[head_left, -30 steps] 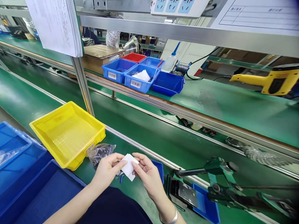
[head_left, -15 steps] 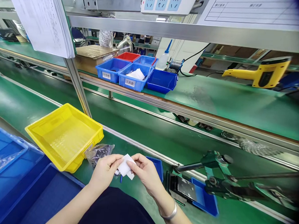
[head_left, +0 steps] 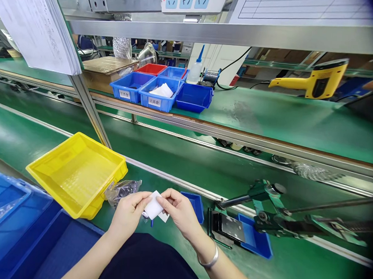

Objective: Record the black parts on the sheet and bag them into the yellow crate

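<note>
Between my two hands is a small white piece of paper (head_left: 154, 206), with a second white corner showing below it on the right. My left hand (head_left: 129, 211) pinches its left edge between thumb and fingers. From the other side, my right hand (head_left: 177, 207) is closed on the right edge, its thumb on top. Just beyond my left hand lies a clear plastic bag (head_left: 124, 190) with dark parts inside. Under the paper, a thin blue thing pokes out; its kind is hidden.
A yellow tray (head_left: 120, 169) stands left, beside blue crates (head_left: 42, 198). To the right are a small blue bin (head_left: 196, 204) and a green lever press (head_left: 264, 210) with a metal plate. The shelf ahead carries blue bins (head_left: 157, 102) and a yellow heat gun (head_left: 323, 82).
The view has shifted a little, so the shelf sits further left and higher. Both hands still hold the white paper, with slightly more of the lower piece showing at the right.
</note>
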